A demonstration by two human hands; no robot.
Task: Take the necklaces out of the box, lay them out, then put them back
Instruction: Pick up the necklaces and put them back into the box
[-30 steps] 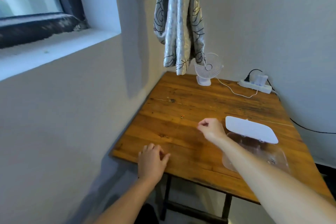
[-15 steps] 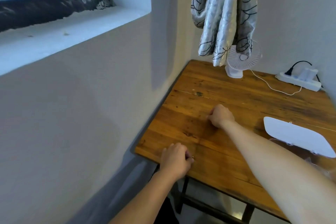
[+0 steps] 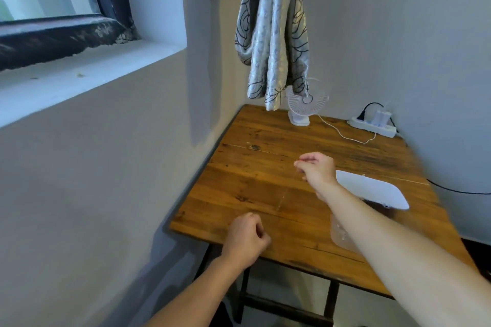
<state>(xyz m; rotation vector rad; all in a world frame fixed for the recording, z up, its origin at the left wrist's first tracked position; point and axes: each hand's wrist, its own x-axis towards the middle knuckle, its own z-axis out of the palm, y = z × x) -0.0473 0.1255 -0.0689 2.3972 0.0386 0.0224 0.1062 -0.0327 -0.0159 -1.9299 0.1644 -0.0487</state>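
A very thin necklace chain (image 3: 281, 199) shows faintly over the wooden table (image 3: 239, 186), running between my two hands. My right hand (image 3: 316, 170) hovers above the table's middle, fingertips pinched on the chain's far end. My left hand (image 3: 247, 236) is closed at the table's front edge and seems to hold the near end. The box stands to the right with its white lid (image 3: 372, 190) open. Its clear base (image 3: 341, 237) is mostly hidden behind my right forearm. Two other fine pale lines on the table, one far left (image 3: 261, 150) and one far right (image 3: 411, 180), may be chains.
A small white fan (image 3: 305, 106) stands at the table's back edge under a hanging patterned curtain (image 3: 273, 34). A white power strip (image 3: 372, 125) with cables lies in the back right corner. A wall and window sill (image 3: 79, 77) run along the left.
My right hand has risen off the table and come right and nearer. My left hand stays fisted at the front edge. The view has swung slightly, showing more of the box.
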